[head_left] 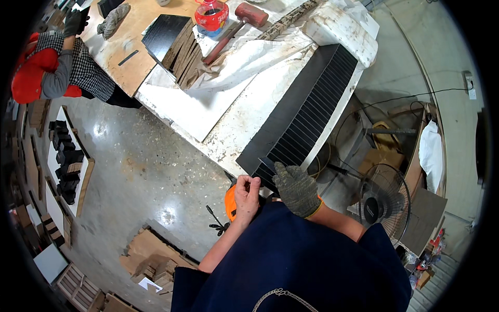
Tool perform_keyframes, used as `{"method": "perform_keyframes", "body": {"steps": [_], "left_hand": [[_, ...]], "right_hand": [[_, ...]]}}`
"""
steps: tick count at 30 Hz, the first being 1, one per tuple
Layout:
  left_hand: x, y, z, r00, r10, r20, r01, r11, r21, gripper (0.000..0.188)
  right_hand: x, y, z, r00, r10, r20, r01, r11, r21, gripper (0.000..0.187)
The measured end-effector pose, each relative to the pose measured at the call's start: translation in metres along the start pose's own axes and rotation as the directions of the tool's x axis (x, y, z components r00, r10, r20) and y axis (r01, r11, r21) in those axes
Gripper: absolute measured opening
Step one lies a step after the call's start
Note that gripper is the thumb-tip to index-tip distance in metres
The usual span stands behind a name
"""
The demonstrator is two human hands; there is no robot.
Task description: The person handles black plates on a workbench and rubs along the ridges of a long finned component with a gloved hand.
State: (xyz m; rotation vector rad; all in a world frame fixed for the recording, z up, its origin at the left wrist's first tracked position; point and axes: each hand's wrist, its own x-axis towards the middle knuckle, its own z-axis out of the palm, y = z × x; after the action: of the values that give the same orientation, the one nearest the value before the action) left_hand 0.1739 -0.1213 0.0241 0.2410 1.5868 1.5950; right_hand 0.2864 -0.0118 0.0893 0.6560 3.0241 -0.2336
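Note:
A long row of thin black slats (312, 112), standing side by side, runs along the right edge of the white work table. Beside it lies a flat black strip (283, 112). At the row's near end, my right hand (297, 191), in a dark grey knit glove, is closed on a small black piece (267, 165). My left hand (247, 196) is bare, its thumb and fingers pinched together just left of the glove. Whatever those fingertips hold, if anything, is too small to make out.
A stack of black-faced boards (174, 44), a red mallet (251, 15) and a red-labelled jug (212, 15) stand farther up the table. A co-worker in red (34, 75) is at the far left. A fan (379, 205) stands right; boards bearing black blocks (70, 156) lie left.

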Motion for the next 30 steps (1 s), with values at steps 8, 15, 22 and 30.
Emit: {"method": "perform_keyframes", "body": {"steps": [8,15,22,30], "left_hand": [[0.000,-0.004,-0.001,1.000,-0.016,0.001,0.016,1.000,0.021,0.021],[0.000,-0.003,-0.003,1.000,0.004,0.018,-0.005,0.998,0.068,0.022],[-0.001,-0.008,-0.003,1.000,-0.006,0.010,0.005,0.998,0.058,0.023],[-0.002,-0.012,-0.003,1.000,-0.014,0.002,0.014,0.999,0.046,0.025]], "right_hand": [[0.007,-0.005,-0.005,0.993,0.113,-0.035,-0.105,0.978,0.183,0.035],[0.008,-0.003,0.000,0.990,0.132,-0.053,-0.121,0.975,0.185,0.039],[0.012,-0.005,-0.008,0.994,0.105,0.021,-0.107,0.968,0.226,0.052],[0.011,-0.001,-0.007,0.996,0.076,0.056,-0.086,0.974,0.209,0.070]]}}
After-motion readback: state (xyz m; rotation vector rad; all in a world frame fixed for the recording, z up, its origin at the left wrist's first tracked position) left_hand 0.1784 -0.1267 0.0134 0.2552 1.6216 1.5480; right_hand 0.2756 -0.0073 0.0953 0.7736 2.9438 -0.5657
